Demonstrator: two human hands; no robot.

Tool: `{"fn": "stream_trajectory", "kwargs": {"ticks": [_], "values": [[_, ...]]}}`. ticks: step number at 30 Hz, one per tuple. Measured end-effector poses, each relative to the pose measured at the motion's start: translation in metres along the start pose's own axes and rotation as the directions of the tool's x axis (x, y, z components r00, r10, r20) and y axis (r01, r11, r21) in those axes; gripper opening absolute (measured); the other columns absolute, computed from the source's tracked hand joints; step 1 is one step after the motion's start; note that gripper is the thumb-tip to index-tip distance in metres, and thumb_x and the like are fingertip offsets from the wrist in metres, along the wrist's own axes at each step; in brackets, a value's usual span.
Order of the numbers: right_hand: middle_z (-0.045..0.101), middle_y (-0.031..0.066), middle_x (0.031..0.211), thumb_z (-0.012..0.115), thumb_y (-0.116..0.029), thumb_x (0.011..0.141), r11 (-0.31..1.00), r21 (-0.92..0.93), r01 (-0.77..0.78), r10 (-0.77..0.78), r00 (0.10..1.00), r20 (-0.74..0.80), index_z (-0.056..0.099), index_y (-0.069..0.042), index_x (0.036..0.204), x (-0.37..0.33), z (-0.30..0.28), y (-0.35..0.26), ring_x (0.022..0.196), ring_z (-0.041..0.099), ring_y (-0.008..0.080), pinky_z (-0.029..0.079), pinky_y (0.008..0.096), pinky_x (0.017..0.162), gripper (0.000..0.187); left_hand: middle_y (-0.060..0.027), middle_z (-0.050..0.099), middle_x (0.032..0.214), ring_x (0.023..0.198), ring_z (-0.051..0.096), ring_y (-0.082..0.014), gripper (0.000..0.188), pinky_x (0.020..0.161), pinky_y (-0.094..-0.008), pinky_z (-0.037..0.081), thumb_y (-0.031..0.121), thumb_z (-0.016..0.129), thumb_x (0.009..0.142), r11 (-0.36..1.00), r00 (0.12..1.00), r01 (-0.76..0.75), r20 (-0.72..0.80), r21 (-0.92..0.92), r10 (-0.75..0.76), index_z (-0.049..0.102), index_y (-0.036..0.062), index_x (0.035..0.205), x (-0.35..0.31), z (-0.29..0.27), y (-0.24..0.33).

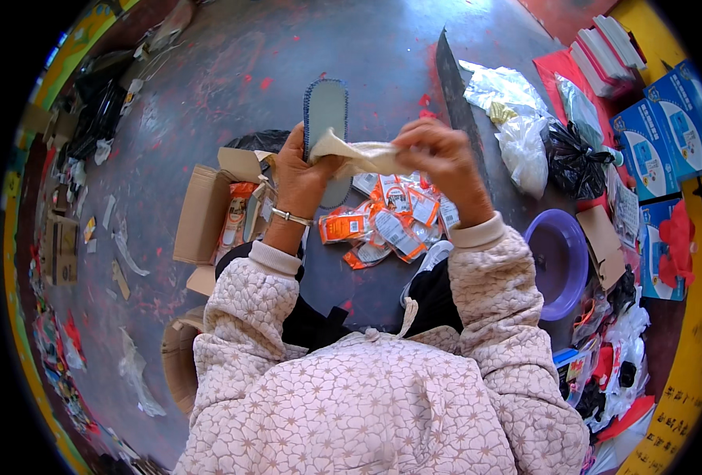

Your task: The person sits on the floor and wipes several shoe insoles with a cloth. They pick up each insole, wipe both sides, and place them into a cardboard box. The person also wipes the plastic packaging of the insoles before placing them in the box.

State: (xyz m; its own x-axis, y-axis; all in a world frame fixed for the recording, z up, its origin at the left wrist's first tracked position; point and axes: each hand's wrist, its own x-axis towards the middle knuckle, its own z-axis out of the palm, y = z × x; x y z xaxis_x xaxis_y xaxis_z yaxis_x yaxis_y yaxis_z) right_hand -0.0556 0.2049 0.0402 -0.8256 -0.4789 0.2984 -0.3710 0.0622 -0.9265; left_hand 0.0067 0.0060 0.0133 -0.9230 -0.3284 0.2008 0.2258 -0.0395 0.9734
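A grey shoe insole (pixel 327 107) with dark blue stitching round its edge stands lengthwise in my left hand (pixel 297 176), which is closed on it. Across its middle lies a cream strip of cloth (pixel 367 156), partly under my left thumb. My right hand (pixel 446 162) pinches the strip's other end and holds it stretched out to the right; its fingers are slightly blurred. Below the hands, several orange-and-clear packets (pixel 398 222) lie in a heap on the floor. The insole's middle is hidden by the cloth and my hand.
An open cardboard box (pixel 195 214) with packets inside stands on the left. To the right are a purple basin (pixel 579 269), white plastic bags (pixel 517 146), a black bag (pixel 576 162) and blue boxes (pixel 644 150). A dark flat bar (pixel 458 87) lies beyond my right hand. Scraps litter the left floor.
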Motion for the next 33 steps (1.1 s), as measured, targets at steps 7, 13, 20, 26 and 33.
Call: {"fn": "stream_trajectory", "kwargs": {"ticks": [7,13,20,26,33], "values": [[0.062,0.0069,0.076,0.057,-0.007,0.078,0.958,0.189,-0.215,0.282,0.815,-0.505,0.06,0.001,0.088,0.011,-0.036,0.016,0.066,0.058,0.0132,0.047,0.025,0.065,0.014,-0.0044,0.06,0.094,0.082,0.057,-0.011,0.033,0.073,-0.0235,0.047,-0.008,0.059,0.071,1.0,1.0,-0.013,-0.003,0.003,0.013,0.053,0.0025,0.101,0.0,-0.009,0.001],[0.059,0.0186,0.096,0.07,-0.035,0.068,0.941,-0.307,0.141,-0.16,0.986,-0.038,0.056,0.002,0.1,-0.002,0.038,0.022,0.091,0.057,0.0305,0.043,0.037,0.081,0.051,-0.0061,0.059,0.092,0.08,0.057,-0.012,0.034,0.07,-0.0248,0.047,-0.003,0.061,0.067,0.971,0.996,-0.01,0.084,0.241,-0.01,0.053,0.0027,0.099,0.005,0.003,0.003],[0.06,0.0182,0.078,0.048,-0.023,0.082,0.867,-0.493,0.068,0.008,0.989,0.15,0.059,-0.002,0.08,-0.006,0.034,0.03,0.075,0.058,0.0342,0.046,0.0402,0.068,0.023,-0.0086,0.06,0.099,0.087,0.058,-0.0157,0.036,0.078,-0.028,0.048,0.003,0.066,0.074,0.988,0.98,0.152,0.125,0.025,-0.154,0.05,0.0013,0.106,0.0,0.011,-0.006],[0.061,0.0124,0.087,0.054,-0.012,0.075,0.795,-0.536,0.285,-0.37,0.927,-0.056,0.06,-0.005,0.081,0.011,-0.005,0.07,0.086,0.056,0.0293,0.043,0.0387,0.075,0.011,-0.0117,0.055,0.11,0.094,0.056,-0.0193,0.043,0.076,-0.0287,0.048,0.018,0.056,0.084,0.802,0.815,0.539,0.401,-0.259,-0.418,0.041,0.0011,0.121,0.007,-0.022,-0.019],[0.06,0.0043,0.083,0.05,-0.02,0.087,0.941,0.29,-0.173,0.297,0.834,-0.465,0.059,-0.001,0.098,0.012,-0.02,0.005,0.071,0.056,0.0107,0.046,0.0244,0.063,0.024,-0.0146,0.057,0.106,0.093,0.057,-0.0245,0.045,0.084,-0.0365,0.046,0.035,0.031,0.093,0.526,0.706,0.708,0.441,-0.472,-0.555,0.044,-0.0001,0.118,-0.004,0.006,-0.007]]}}
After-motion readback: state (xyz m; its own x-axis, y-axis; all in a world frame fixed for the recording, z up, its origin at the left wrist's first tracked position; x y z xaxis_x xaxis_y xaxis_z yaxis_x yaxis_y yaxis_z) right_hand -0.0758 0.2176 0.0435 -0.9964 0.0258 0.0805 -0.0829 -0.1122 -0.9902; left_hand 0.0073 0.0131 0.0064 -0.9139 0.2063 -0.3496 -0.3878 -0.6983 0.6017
